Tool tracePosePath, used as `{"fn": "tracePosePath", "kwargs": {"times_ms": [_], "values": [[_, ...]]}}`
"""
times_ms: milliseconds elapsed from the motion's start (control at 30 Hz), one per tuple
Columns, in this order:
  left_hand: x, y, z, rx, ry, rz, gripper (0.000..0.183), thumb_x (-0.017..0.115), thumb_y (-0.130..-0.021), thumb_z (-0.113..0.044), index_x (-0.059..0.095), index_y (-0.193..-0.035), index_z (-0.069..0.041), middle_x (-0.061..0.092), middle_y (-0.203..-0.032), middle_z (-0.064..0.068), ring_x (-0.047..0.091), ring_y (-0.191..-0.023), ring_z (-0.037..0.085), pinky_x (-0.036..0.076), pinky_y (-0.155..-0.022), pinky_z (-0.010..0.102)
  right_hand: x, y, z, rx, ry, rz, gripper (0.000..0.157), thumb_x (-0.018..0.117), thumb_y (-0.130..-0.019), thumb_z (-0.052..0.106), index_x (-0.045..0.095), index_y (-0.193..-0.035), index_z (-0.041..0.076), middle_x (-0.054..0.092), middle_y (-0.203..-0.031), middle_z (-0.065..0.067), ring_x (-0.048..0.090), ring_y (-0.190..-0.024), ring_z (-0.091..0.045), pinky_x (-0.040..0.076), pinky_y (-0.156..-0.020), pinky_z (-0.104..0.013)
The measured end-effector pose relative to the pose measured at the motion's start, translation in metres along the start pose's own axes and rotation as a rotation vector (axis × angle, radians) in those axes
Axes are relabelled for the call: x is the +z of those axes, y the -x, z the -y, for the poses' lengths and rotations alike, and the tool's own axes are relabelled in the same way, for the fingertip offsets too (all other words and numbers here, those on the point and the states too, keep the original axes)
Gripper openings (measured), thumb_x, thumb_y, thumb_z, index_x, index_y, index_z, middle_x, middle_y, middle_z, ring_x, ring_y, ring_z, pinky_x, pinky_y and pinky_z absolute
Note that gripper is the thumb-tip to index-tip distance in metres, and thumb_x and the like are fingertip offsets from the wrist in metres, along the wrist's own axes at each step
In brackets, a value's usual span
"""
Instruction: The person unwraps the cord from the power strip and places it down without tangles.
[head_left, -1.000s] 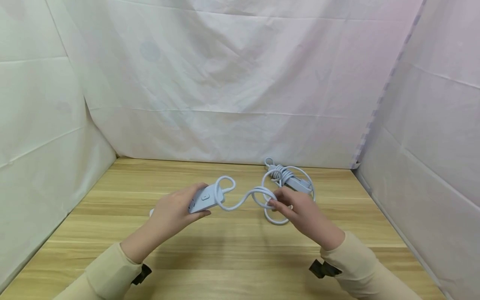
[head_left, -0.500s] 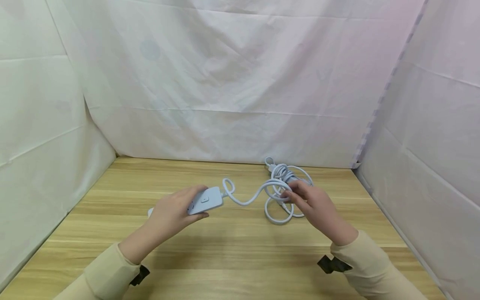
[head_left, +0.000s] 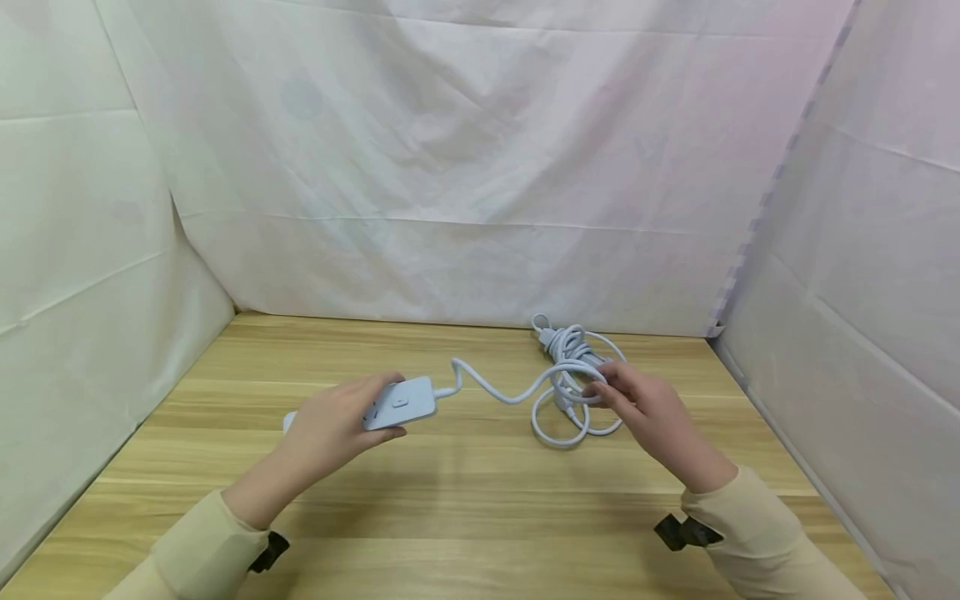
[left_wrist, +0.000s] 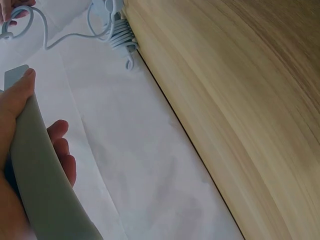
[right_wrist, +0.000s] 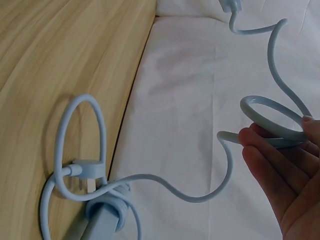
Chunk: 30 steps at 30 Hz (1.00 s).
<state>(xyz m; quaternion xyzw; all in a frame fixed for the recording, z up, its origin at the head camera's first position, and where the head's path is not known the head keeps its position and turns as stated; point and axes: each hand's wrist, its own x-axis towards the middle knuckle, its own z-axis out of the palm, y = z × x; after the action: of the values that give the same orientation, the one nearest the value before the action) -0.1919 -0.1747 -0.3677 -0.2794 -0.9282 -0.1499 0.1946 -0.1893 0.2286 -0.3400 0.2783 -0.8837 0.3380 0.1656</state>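
My left hand (head_left: pixel 326 437) grips a light blue power strip (head_left: pixel 408 402) above the table, fingers on one side and thumb on the other. A small button shows on its face, and its long body (left_wrist: pixel 45 170) runs back under the palm. From its end a cord (head_left: pixel 506 398) curves across to my right hand (head_left: pixel 652 412), which pinches a loop of it (right_wrist: pixel 267 122) between thumb and fingertips. Beyond the right hand lies a second light blue power strip (right_wrist: pixel 102 222) with cord wound round it (head_left: pixel 570 342). A plug (right_wrist: pixel 90 169) with metal prongs stands out beside it.
The wood-grain table (head_left: pixel 465 517) reaches back to a hanging white cloth (head_left: pixel 450 167). White cloth walls (head_left: pixel 862 333) close in both sides. A loose ring of cord (head_left: pixel 551 442) lies on the table in front of the wound bundle.
My right hand has moved right with the pinched loop, and the cord between the hands has stretched out, losing its curl near the strip. My left hand has shifted slightly left with the power strip.
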Motion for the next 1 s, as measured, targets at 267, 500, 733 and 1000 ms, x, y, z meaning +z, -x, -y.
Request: {"fn": "tracePosePath", "kwargs": {"times_ms": [267, 500, 733, 1000], "values": [[0.001, 0.006, 0.009, 0.016, -0.002, 0.016, 0.065, 0.085, -0.073, -0.040, 0.056, -0.125, -0.015, 0.069, -0.110, 0.002, 0.065, -0.087, 0.017, 0.052, -0.067, 0.037, -0.003, 0.007, -0.015, 0.053, 0.010, 0.030, 0.007, 0.060, -0.096, 0.004, 0.064, -0.100, 0.007, 0.073, -0.090, 0.001, 0.070, -0.081, -0.013, 0.056, -0.070, -0.031], [0.006, 0.013, 0.021, 0.048, -0.026, 0.030, 0.063, 0.085, -0.071, -0.040, 0.058, -0.123, -0.015, 0.070, -0.108, 0.002, 0.066, -0.087, 0.018, 0.052, -0.066, 0.037, -0.001, 0.011, -0.030, 0.137, 0.024, 0.131, 0.005, 0.062, -0.095, 0.008, 0.065, -0.099, 0.009, 0.073, -0.095, 0.000, 0.069, -0.088, -0.016, 0.055, -0.074, -0.034], [0.012, 0.019, 0.034, 0.061, -0.042, 0.080, 0.061, 0.086, -0.070, -0.040, 0.059, -0.119, -0.016, 0.070, -0.100, 0.000, 0.064, -0.081, 0.015, 0.050, -0.064, 0.036, 0.006, 0.012, -0.053, 0.182, 0.057, 0.232, 0.005, 0.065, -0.094, 0.015, 0.067, -0.094, 0.011, 0.067, -0.089, 0.008, 0.065, -0.087, -0.019, 0.052, -0.070, -0.035], [0.020, 0.026, 0.048, 0.081, -0.024, 0.164, 0.060, 0.086, -0.072, -0.037, 0.059, -0.120, -0.015, 0.069, -0.104, 0.000, 0.064, -0.085, 0.016, 0.051, -0.068, 0.037, 0.023, 0.017, -0.076, 0.168, 0.110, 0.318, 0.004, 0.069, -0.091, 0.016, 0.066, -0.094, 0.017, 0.066, -0.091, 0.008, 0.063, -0.089, -0.017, 0.051, -0.076, -0.038]]}}
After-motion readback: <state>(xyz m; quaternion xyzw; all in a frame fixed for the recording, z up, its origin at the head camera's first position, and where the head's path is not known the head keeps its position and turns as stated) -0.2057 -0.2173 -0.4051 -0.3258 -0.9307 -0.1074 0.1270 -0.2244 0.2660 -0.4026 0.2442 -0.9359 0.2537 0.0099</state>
